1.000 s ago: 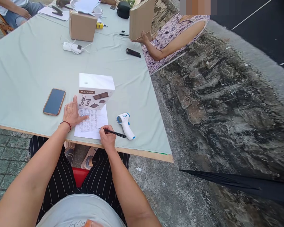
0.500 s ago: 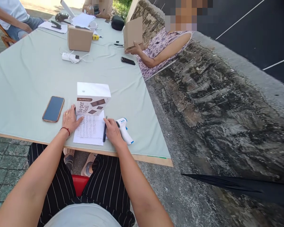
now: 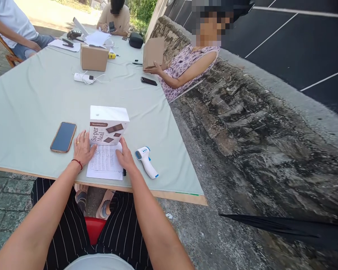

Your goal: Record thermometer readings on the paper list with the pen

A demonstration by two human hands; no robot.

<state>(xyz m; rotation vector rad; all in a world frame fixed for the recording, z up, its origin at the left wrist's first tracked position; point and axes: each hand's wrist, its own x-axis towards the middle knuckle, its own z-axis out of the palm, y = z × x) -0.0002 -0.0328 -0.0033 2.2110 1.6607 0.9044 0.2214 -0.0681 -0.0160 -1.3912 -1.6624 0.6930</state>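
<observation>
A white box printed "NutriMotion Super Meal" stands upright on the table, with a printed sheet of paper in front of it. My left hand lies open on the cloth, its fingers beside the box's lower left corner and its thumb at the sheet's left edge. At the sheet's right edge rests my right hand, thumb and fingers apart, fingertips by the box's lower right corner. Most of a dark pen is hidden beneath that hand. To its right lies a white and blue infrared thermometer.
A smartphone lies left of my left hand. Further back are a white power strip with cables, a cardboard box and a black phone. One person at the right holds another cardboard box; two more sit at the far end.
My right hand has moved left and forward, away from the thermometer, to the box's lower right corner. My left hand stays beside the box. The view has tilted up slightly.
</observation>
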